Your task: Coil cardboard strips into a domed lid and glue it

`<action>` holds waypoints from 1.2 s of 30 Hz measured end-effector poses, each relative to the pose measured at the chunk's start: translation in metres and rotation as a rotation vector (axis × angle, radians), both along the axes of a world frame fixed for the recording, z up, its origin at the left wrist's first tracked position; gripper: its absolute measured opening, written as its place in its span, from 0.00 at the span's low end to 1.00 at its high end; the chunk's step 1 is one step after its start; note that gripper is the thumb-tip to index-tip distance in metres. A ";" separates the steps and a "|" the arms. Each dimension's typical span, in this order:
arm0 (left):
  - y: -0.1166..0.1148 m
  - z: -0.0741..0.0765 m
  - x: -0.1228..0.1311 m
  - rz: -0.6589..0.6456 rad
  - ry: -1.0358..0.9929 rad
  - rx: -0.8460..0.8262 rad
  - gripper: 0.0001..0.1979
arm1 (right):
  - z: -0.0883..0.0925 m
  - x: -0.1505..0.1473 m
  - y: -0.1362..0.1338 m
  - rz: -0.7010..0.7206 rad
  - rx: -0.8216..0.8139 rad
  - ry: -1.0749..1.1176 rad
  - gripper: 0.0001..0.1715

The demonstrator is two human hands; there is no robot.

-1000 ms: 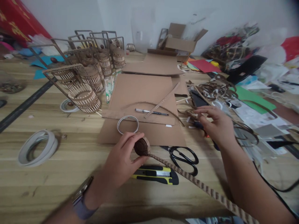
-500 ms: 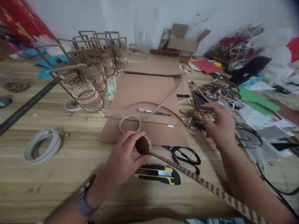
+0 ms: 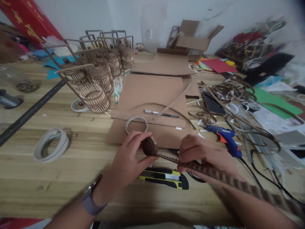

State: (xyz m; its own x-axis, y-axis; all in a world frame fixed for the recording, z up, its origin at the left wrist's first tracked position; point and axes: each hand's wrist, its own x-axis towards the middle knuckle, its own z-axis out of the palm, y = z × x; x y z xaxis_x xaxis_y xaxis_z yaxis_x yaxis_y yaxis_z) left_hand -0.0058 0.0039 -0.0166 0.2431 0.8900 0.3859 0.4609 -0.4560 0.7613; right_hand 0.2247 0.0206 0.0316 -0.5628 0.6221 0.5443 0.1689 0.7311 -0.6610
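Between the thumb and fingers of my left hand (image 3: pixel 127 160) is a small coil of corrugated cardboard (image 3: pixel 149 145), dark brown on its face. From the coil a corrugated cardboard strip (image 3: pixel 219 176) runs down to the right and out of view. My right hand (image 3: pixel 205 154) is closed on this strip, a short way from the coil. Beneath the hands lies a yellow and black utility knife (image 3: pixel 164 178). Black scissors (image 3: pixel 196 177) are mostly hidden under my right hand. A tape roll (image 3: pixel 136 125) rests on the cardboard just beyond my left hand.
Cardboard sheets (image 3: pixel 152 92) carry a pen (image 3: pixel 162 114) and loose strips. Several lantern-like slatted cylinders with frames (image 3: pixel 94 97) stand at the back left. A blue glue gun (image 3: pixel 227 138) and tangled strips (image 3: pixel 232 89) lie to the right. White tape rolls (image 3: pixel 51 144) sit at left.
My right hand has come down and left from above the glue gun and taken hold of the strip near the coil. My left hand still holds the coil. The whole view has shifted slightly.
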 end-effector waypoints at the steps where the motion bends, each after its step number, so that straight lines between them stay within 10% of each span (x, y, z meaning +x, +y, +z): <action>1: 0.000 0.000 0.000 -0.016 0.008 0.015 0.25 | -0.001 -0.001 0.000 -0.013 -0.024 0.043 0.06; 17: -0.005 0.002 0.003 -0.211 0.298 0.245 0.19 | -0.015 -0.012 0.006 -0.211 -0.224 0.099 0.05; 36: -0.008 -0.007 0.012 -0.112 0.325 0.226 0.25 | -0.038 -0.029 0.000 -0.445 -0.512 0.087 0.12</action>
